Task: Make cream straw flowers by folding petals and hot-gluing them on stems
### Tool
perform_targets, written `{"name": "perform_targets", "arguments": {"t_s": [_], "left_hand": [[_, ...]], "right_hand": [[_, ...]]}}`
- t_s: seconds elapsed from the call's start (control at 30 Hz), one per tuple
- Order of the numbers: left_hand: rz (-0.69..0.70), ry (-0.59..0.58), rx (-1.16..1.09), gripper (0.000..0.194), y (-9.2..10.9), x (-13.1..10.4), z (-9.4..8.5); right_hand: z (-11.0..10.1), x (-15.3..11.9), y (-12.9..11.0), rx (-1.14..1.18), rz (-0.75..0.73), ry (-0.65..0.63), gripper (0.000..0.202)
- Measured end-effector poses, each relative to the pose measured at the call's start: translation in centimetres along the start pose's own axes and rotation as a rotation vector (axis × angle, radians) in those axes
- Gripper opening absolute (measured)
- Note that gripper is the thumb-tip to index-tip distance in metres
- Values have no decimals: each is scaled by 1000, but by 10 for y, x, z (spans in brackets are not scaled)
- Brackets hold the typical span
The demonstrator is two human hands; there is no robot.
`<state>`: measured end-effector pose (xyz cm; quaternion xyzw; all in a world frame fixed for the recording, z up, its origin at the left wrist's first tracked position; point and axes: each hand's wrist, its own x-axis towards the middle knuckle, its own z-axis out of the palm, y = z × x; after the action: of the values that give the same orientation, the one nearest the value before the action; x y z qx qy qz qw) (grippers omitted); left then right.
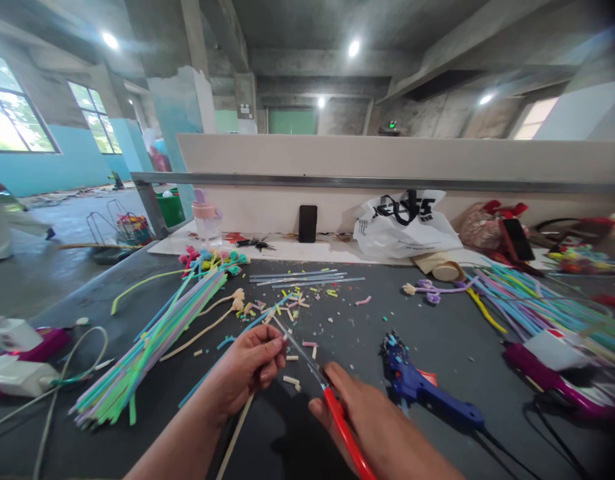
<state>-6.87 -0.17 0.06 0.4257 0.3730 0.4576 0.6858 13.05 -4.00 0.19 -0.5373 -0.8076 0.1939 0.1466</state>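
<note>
My left hand (pixel 252 363) is closed in a pinch on a cream pipe cleaner (pixel 236 433), whose long tail hangs toward the near table edge. My right hand (pixel 370 417) grips scissors with red handles (pixel 343 430). Their blades (pixel 301 350) point up and left, close by my left fingertips; whether they touch the pipe cleaner I cannot tell. Around my hands lie short cut pieces (pixel 291 381) in cream, pink and yellow. A bundle of pastel pipe cleaners (pixel 172 333) lies left of my left hand, with knotted colourful ends (pixel 210 260) beyond it.
A blue glue gun (pixel 432 393) with a cord lies to the right. More pipe cleaners (pixel 532 300) and a purple power strip (pixel 562 380) are farther right. Clear sticks (pixel 307 277), a phone (pixel 307 224), a bottle (pixel 206 223) and a white bag (pixel 407 227) are at the back.
</note>
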Motion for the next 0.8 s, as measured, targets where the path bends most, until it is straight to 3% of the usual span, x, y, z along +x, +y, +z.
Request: {"name": "perform_targets", "arguments": {"t_s": [0.13, 0.37, 0.8], "left_hand": [[-19, -8, -4, 19, -1, 0, -1], [-26, 5, 1, 21, -3, 0, -3], [-36, 17, -11, 21, -4, 1, -3]], "right_hand": [[-1, -3, 3, 5, 3, 59, 25], [-12, -9, -9, 21, 18, -64, 29], [-13, -7, -19, -38, 73, -97, 24]]}}
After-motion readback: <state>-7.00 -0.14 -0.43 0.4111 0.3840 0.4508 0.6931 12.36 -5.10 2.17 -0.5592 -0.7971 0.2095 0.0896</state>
